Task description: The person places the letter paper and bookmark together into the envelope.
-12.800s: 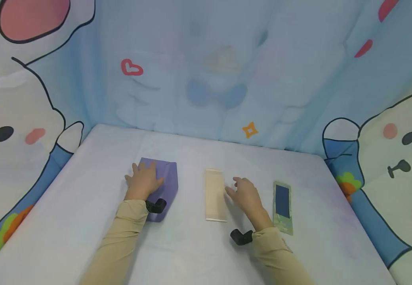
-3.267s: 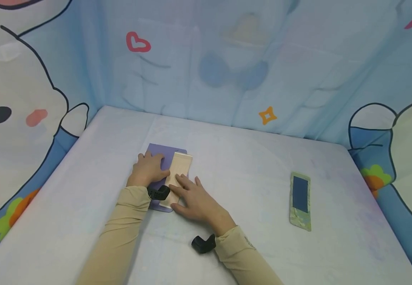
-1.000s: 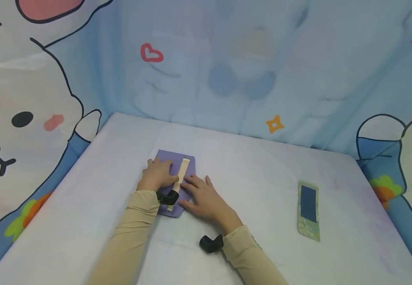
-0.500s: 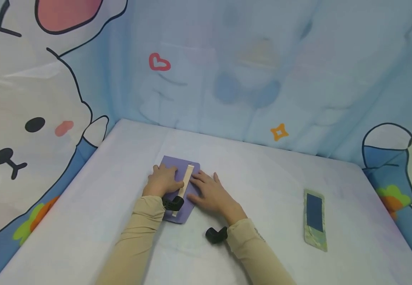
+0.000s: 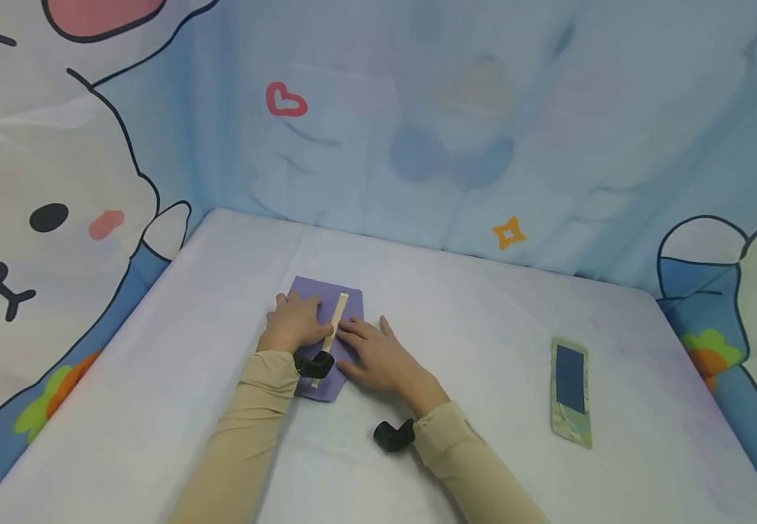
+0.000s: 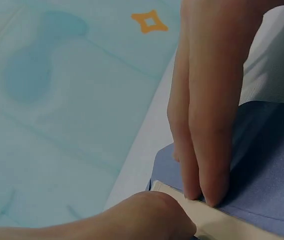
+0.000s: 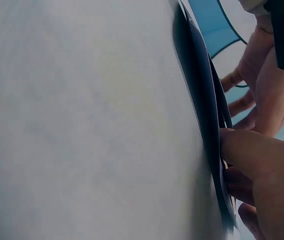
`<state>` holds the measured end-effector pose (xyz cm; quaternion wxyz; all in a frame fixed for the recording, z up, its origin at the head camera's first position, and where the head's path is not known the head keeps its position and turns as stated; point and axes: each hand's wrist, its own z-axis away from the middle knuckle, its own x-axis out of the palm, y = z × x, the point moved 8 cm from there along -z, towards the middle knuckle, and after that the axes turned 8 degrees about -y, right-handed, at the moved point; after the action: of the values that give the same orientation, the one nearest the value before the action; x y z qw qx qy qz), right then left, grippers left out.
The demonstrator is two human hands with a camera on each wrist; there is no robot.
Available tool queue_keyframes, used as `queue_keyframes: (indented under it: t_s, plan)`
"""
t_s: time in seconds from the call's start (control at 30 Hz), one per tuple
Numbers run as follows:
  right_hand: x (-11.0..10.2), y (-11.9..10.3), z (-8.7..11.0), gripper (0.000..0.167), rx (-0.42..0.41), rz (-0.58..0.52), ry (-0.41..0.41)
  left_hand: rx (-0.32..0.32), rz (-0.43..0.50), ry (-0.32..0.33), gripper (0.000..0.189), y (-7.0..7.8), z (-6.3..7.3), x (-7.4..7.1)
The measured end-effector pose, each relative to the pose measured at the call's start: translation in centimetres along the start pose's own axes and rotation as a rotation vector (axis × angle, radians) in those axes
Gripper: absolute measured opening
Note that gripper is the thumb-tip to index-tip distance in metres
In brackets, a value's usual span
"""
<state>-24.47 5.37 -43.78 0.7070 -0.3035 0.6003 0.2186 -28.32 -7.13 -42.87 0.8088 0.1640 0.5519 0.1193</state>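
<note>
Head view: cream card (image 5: 338,310), long axis away-rightward; left hand (image 5: 295,322), right hand (image 5: 381,356) relaxed, without grip.

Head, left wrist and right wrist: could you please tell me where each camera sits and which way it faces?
Head: worn on the head, facing forward and down at the white table, purple envelope and curtain; left hand, right hand and beige sleeves show.
Left wrist: on that wrist, facing the envelope and the curtain beyond; left thumb and right fingers show.
Right wrist: on that wrist, facing low along the table to the envelope's edge; both hands show in part.
Head and left wrist share the curtain's orange star.
</note>
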Motion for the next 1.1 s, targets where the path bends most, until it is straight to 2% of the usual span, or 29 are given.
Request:
queue_keyframes:
  t_s: [0.2,0.4,0.6,0.77,0.93,1.0,1.1]
  plan:
    - [0.1,0.1,-0.8,0.057,-0.002,-0.011,-0.026,0.004,0.010,0.010,0.062,-0.1,0.1,-0.2]
    - [0.0,1.7,-1.8,0.056,0.064,-0.030,-0.007,0.006,0.008,0.009,0.061,0.0,0.0,-0.2]
    - [0.1,1.8,-3.0,0.057,0.042,-0.020,-0.027,0.001,0.009,0.008,0.061,-0.3,-0.1,-0.3]
    - [0.4,1.7,-2.6,0.058,0.047,-0.051,-0.049,0.008,0.008,0.007,0.061,0.2,0.0,0.1]
    - [0.7,1.3,-1.0,0.057,0.045,-0.029,-0.065,0.033,0.013,-0.011,0.062,0.7,0.0,0.5]
    - [0.6,0.6,-0.6,0.057,0.019,-0.010,-0.068,0.035,0.008,-0.011,0.062,0.6,0.0,0.5]
    - [0.6,-1.0,-1.1,0.056,-0.031,0.014,-0.073,0.017,0.012,-0.011,0.064,-0.4,0.1,0.1]
